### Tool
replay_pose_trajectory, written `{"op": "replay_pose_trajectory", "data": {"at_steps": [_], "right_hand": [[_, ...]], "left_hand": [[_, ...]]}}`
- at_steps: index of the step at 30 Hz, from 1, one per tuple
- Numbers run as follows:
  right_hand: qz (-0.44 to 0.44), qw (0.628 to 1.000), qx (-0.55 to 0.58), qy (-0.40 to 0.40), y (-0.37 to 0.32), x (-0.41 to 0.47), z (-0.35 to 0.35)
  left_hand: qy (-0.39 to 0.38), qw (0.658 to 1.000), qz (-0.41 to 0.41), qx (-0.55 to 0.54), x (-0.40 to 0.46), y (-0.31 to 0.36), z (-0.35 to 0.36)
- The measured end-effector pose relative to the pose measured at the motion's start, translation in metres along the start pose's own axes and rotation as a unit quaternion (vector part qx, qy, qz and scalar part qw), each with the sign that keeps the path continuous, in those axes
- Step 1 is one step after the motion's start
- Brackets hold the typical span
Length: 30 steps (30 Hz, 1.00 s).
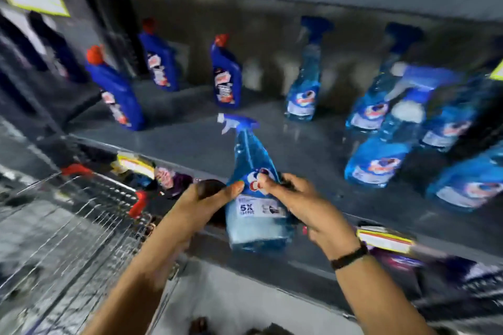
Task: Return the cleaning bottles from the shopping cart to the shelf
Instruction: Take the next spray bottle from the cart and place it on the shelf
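Both hands clasp a translucent light-blue trigger spray bottle (254, 190) at the front edge of the grey metal shelf (190, 141): the left hand (198, 207) wraps its left side, the right hand (302, 204) pinches the label, beside the wire shopping cart (68, 226).

A shop aisle: metal shelf (313, 149) of cleaning bottles (302, 84), price tags (386, 239), wire shopping cart (68, 226).
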State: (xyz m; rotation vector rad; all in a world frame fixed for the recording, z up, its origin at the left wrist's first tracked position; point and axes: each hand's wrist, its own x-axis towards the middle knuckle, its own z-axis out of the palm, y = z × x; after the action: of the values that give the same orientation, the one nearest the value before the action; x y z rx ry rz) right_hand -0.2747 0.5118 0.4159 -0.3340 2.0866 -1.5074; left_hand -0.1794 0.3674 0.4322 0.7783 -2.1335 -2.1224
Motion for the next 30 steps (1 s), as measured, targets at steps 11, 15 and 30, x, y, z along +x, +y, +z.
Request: {"op": "replay_pose_trajectory", "data": {"at_steps": [11, 15, 30], "right_hand": [[-0.126, 0.978, 0.066, 0.152, 0.001, 0.055, -0.076], [-0.139, 0.974, 0.037, 0.177, 0.002, 0.074, -0.078], [-0.157, 0.969, 0.023, 0.191, 0.024, 0.103, -0.062]], "left_hand": [[-0.096, 0.937, 0.223, 0.250, 0.131, 0.032, 0.076], [-0.084, 0.928, 0.236, 0.278, 0.157, 0.030, 0.083], [-0.083, 0.942, 0.228, 0.233, 0.180, 0.004, 0.072]]}}
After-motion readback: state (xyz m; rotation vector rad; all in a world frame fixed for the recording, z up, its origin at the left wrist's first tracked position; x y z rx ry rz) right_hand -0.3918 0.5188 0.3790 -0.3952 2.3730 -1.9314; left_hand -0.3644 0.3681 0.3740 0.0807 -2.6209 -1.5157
